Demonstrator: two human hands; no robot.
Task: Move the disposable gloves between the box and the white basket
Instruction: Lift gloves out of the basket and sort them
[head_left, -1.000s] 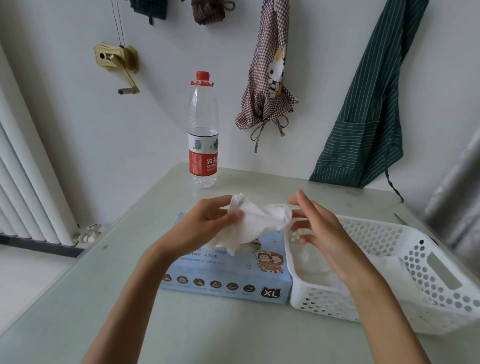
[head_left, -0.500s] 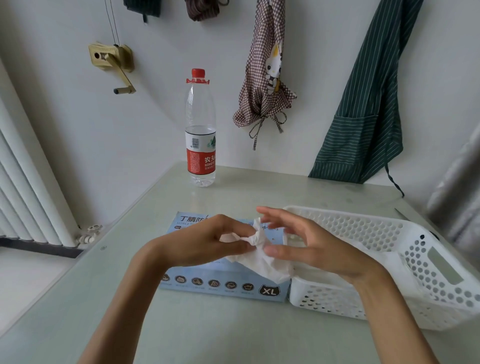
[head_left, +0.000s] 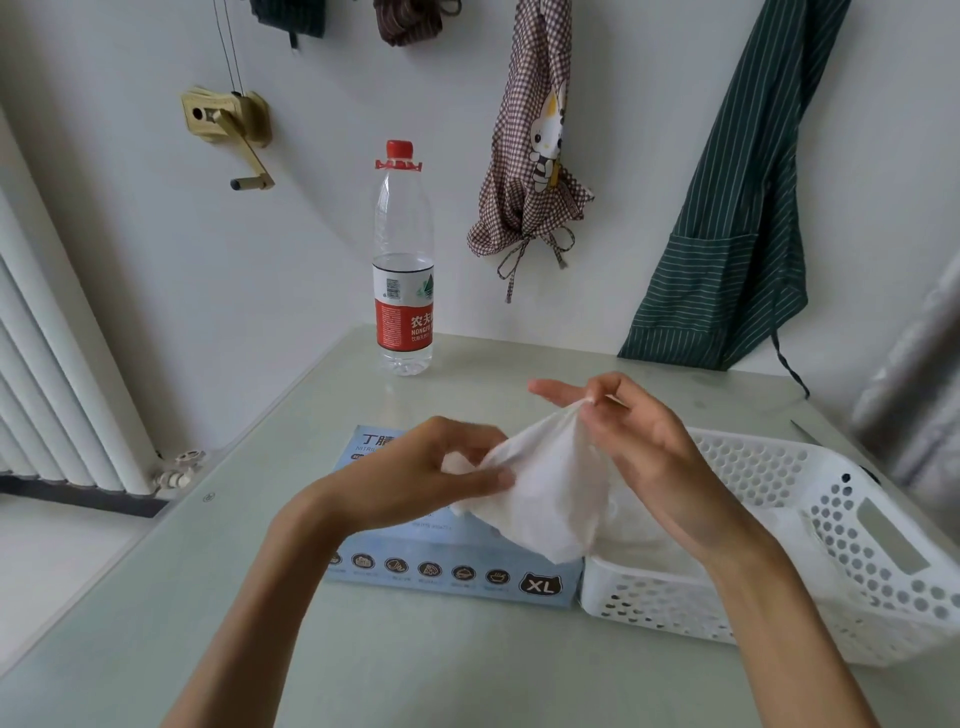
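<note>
In the head view, a thin, crumpled white disposable glove (head_left: 545, 488) hung stretched between both hands above the flat pale-blue cardboard glove box (head_left: 452, 571), its creased, limp lower end drooping toward the box's near right corner. The left hand (head_left: 415, 480) pinched the glove's left edge between thumb and curled fingers, while the right hand (head_left: 639, 441) pinched its upper corner with thumb and fingertips, the forefinger pointing left. The perforated white plastic basket (head_left: 852, 551) sat touching the box's right side on the pale green table (head_left: 415, 665).
</note>
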